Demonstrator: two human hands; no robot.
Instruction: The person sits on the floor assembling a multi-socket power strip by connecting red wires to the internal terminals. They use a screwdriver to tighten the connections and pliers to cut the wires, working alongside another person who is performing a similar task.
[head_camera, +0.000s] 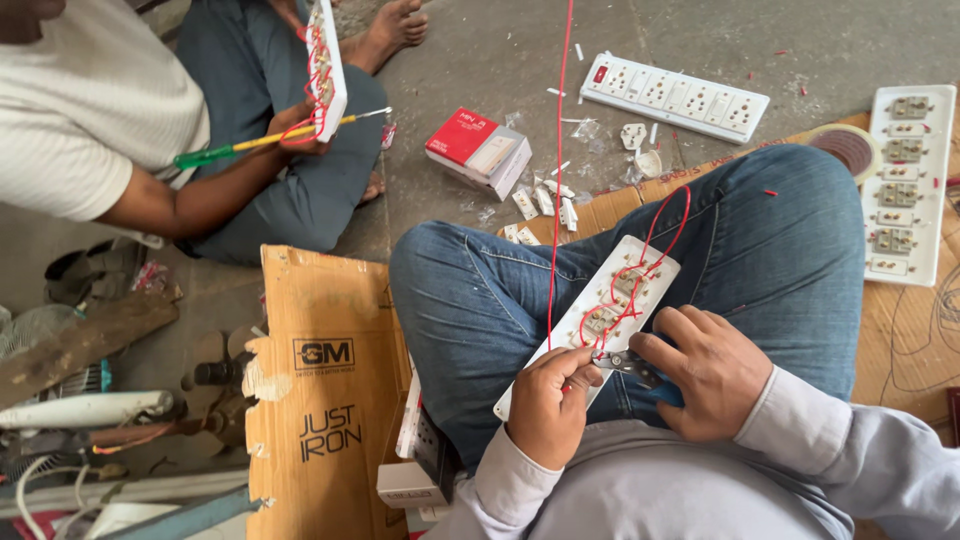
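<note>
Two socket boards (675, 97) on grey concrete floor (500, 50)

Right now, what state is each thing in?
left hand: gripping the red wire
right hand: holding small pliers
switch panel: back up on the lap, partly wired
finished power strip: face up on floor
red box: closed
tape roll: lying flat

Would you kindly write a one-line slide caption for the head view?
Left hand steadies a white socket board on the lap; right hand works pliers at its red wires.
</note>
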